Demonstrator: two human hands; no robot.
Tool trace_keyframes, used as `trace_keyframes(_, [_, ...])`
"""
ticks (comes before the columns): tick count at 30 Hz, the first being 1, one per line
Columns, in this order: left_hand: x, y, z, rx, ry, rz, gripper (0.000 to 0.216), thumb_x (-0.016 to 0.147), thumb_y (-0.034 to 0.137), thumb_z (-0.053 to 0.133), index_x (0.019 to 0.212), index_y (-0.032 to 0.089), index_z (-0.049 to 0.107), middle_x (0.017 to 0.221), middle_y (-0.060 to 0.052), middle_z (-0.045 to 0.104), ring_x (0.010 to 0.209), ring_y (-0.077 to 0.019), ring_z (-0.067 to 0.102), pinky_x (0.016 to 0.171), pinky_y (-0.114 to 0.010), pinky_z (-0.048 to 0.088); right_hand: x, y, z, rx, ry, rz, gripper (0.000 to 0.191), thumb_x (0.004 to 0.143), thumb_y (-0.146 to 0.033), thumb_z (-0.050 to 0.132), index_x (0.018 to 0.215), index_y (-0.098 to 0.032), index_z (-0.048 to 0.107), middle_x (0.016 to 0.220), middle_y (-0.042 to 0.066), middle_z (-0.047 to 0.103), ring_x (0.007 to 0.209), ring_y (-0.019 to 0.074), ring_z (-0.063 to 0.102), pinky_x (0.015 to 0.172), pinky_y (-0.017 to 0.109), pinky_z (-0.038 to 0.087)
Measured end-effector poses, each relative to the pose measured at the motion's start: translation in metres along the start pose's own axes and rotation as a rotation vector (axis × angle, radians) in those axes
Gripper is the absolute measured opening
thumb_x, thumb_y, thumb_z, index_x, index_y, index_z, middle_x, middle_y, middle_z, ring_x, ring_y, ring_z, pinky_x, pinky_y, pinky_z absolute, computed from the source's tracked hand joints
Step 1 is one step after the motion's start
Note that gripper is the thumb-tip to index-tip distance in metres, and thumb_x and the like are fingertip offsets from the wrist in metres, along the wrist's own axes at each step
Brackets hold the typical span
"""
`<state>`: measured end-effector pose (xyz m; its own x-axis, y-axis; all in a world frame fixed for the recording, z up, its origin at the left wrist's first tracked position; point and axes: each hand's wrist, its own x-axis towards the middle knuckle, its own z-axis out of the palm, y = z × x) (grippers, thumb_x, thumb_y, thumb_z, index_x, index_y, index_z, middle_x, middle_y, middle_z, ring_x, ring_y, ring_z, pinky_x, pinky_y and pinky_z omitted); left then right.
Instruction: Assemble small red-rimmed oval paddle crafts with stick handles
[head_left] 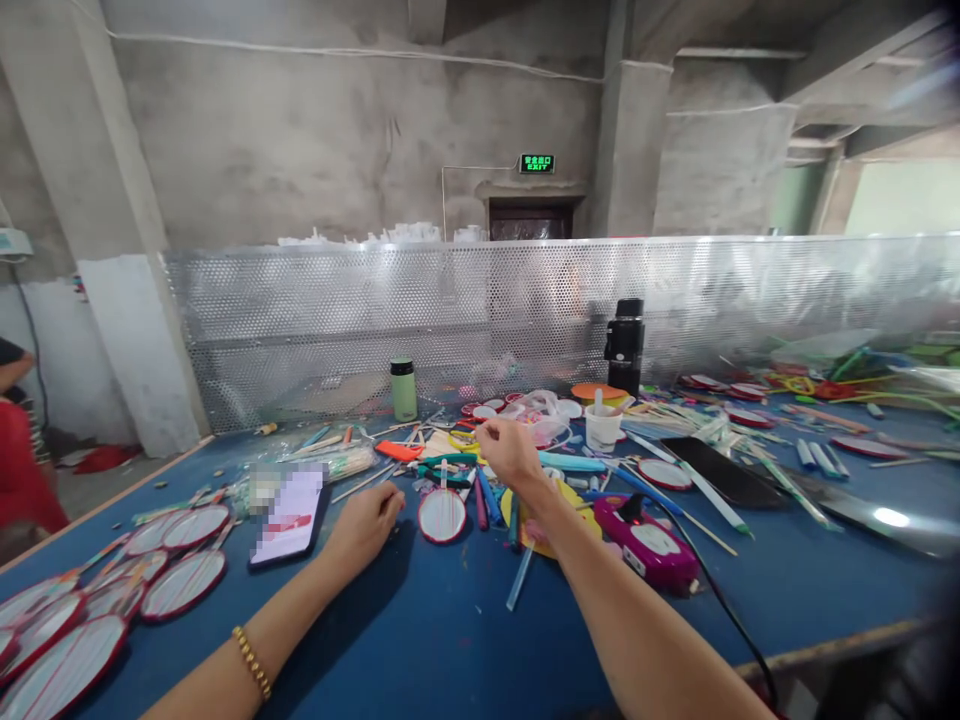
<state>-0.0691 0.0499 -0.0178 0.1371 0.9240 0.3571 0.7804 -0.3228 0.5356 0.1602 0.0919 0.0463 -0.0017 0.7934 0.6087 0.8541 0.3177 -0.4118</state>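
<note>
My left hand [367,525] rests on the blue table with its fingers curled in; whatever they hold, if anything, is hidden. Just right of it lies a small round white paddle [442,516] with a red rim and a pale stick. My right hand [511,458] is over the cluttered middle, its fingers bent together near yellow-handled scissors [466,440]. What sits in its fingertips cannot be made out. Below the right wrist are a yellow round piece [571,535] and a clear glue stick [520,577]. Blue and purple rolls [481,500] lie between the hands.
A lit phone [289,520] stands left of my left hand, near several red-rimmed paddles [184,585]. Rightward are a purple corded device [649,545], a white cup [602,428] and a dark phone [720,472]. A green bottle [403,390] and black flask [625,350] stand behind.
</note>
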Motion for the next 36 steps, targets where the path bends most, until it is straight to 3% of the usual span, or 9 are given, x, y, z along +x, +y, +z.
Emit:
trace_keyframes(6, [0.030,0.005,-0.010,0.025,-0.001,-0.026,0.024,0.082,0.017,0.045,0.089,0.015,0.068,0.077,-0.002,0.069,0.059,-0.0123,0.057,0.059,-0.022,0.037,0.002,-0.004,0.004,-0.099,-0.044,0.040,0.028,0.085,-0.025,0.048,0.077,-0.017,0.073,0.078,0.008,0.073,0.074,0.0189,0.065,0.062,0.024,0.037])
trace_keyframes(9, [0.055,0.010,-0.016,0.089,-0.034,-0.042,0.024,0.080,0.016,0.049,0.089,0.015,0.071,0.073,-0.002,0.070,0.055,-0.0117,0.057,0.059,-0.021,0.039,0.001,-0.008,0.009,-0.152,-0.082,0.030,0.029,0.086,-0.025,0.046,0.083,-0.019,0.073,0.083,0.009,0.073,0.081,0.0215,0.066,0.064,0.026,0.038])
trace_keyframes(14, [0.082,0.020,-0.006,0.096,-0.038,-0.056,0.027,0.079,0.014,0.050,0.091,0.015,0.074,0.076,-0.004,0.072,0.064,-0.0132,0.062,0.062,-0.021,0.042,-0.002,-0.013,0.015,-0.238,-0.160,-0.039,0.032,0.087,-0.021,0.043,0.087,-0.019,0.074,0.095,0.011,0.072,0.094,0.0255,0.063,0.075,0.032,0.039])
trace_keyframes(17, [0.085,0.026,0.005,0.112,-0.052,-0.029,0.028,0.076,0.010,0.051,0.086,0.017,0.076,0.083,-0.005,0.074,0.079,-0.0152,0.064,0.069,-0.021,0.043,-0.004,-0.015,0.019,-0.284,-0.213,-0.061,0.031,0.085,-0.020,0.045,0.087,-0.019,0.075,0.097,0.013,0.071,0.099,0.0295,0.060,0.079,0.037,0.039])
trace_keyframes(20, [0.085,0.030,0.011,0.128,-0.079,-0.022,0.030,0.077,0.009,0.049,0.087,0.016,0.077,0.083,-0.005,0.074,0.080,-0.0159,0.064,0.071,-0.022,0.044,-0.005,-0.015,0.025,-0.310,-0.264,-0.074,0.028,0.083,-0.019,0.048,0.088,-0.020,0.076,0.099,0.014,0.070,0.101,0.0306,0.058,0.082,0.038,0.038])
trace_keyframes(25, [0.087,0.029,0.012,0.151,-0.080,-0.045,0.035,0.078,0.008,0.046,0.096,0.016,0.075,0.099,-0.009,0.073,0.093,-0.0183,0.063,0.078,-0.023,0.045,-0.007,-0.016,0.028,-0.322,-0.308,-0.092,0.029,0.079,-0.016,0.050,0.092,-0.019,0.075,0.103,0.014,0.067,0.104,0.0289,0.056,0.084,0.037,0.037])
trace_keyframes(36, [0.085,0.028,0.014,0.155,-0.087,-0.065,0.035,0.076,0.007,0.046,0.087,0.017,0.077,0.095,-0.007,0.073,0.091,-0.0186,0.064,0.079,-0.024,0.045,-0.011,-0.017,0.028,-0.312,-0.311,-0.092,0.029,0.077,-0.014,0.050,0.092,-0.018,0.074,0.105,0.014,0.066,0.105,0.0292,0.055,0.083,0.038,0.037])
